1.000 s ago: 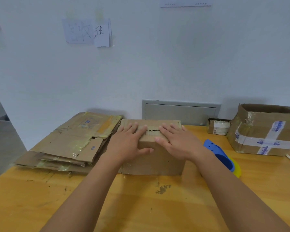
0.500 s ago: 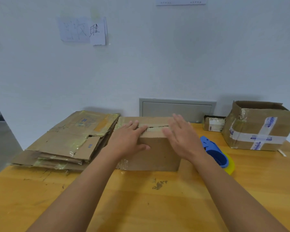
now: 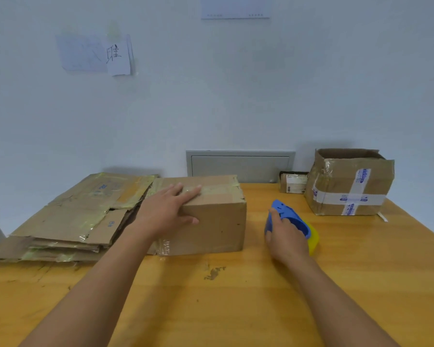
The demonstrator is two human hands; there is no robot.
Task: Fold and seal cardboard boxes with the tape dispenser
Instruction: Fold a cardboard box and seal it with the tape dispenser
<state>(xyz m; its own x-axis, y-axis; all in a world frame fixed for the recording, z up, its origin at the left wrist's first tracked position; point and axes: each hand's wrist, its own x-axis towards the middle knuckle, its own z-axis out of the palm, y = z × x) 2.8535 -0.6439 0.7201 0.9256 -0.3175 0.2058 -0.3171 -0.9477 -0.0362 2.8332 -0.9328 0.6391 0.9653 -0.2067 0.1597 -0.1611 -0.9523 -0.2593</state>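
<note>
The cardboard box point(image 3: 211, 216) sits closed at the middle of the wooden table point(image 3: 236, 309), its top flaps down; the left hand point(image 3: 166, 214) lies flat on its top near corner, fingers straight, thumb on the front face; to its right the right hand point(image 3: 285, 236) curls round the blue and yellow tape dispenser point(image 3: 295, 220) on the table; a flattened cardboard stack point(image 3: 73, 216) touches the box's left side; an open-topped taped box point(image 3: 348, 182) stands at far right, contents hidden, with a small parcel point(image 3: 293, 182) beside it.
</note>
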